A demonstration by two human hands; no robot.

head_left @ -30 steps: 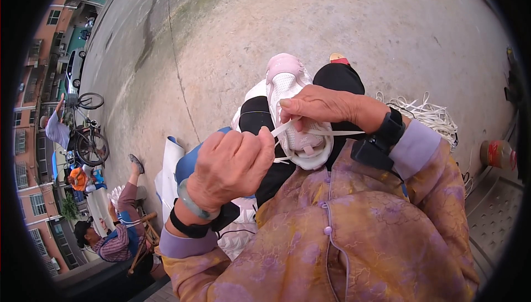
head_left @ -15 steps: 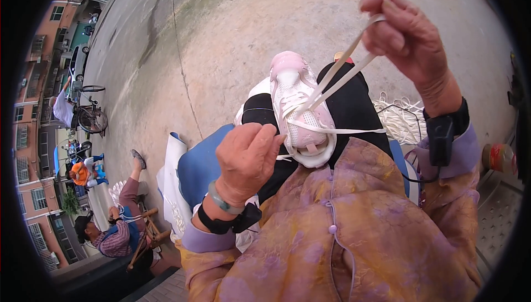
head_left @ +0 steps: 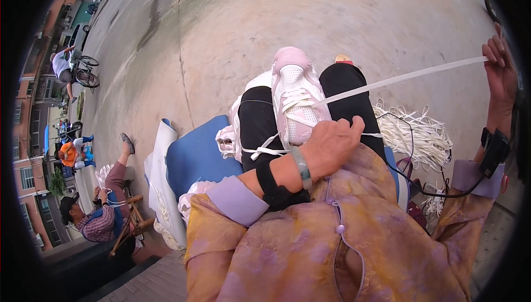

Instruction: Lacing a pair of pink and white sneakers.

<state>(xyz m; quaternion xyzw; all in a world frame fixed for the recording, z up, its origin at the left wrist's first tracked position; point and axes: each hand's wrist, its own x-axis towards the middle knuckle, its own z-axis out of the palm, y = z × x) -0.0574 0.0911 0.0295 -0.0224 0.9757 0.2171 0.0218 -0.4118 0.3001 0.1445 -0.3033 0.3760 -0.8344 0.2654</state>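
A pink and white sneaker [head_left: 291, 61] lies across my black-clad knees, its toe pointing away from me. From its eyelets a flat white shoelace [head_left: 409, 78] stretches taut to the far right, where my right hand [head_left: 499, 64] pinches it close to the rim of the view. My left hand [head_left: 332, 144] lies over the heel end of the sneaker with bent fingers, hiding the shoe's opening; what it grips cannot be made out. Other loose lace ends stick out on both sides of the shoe, over my thighs.
A heap of white laces [head_left: 417, 136] lies to the right, crossed by a black cable [head_left: 409, 180] leading to my right wrist. At left are a blue sheet [head_left: 199, 150] and another pale pink shoe [head_left: 225, 141]. A seated person [head_left: 99, 222] and a bicycle [head_left: 87, 72] are farther left.
My right hand has swung out to the far right, drawing the lace straight. My left hand has moved right, from beside the shoe onto its heel end.
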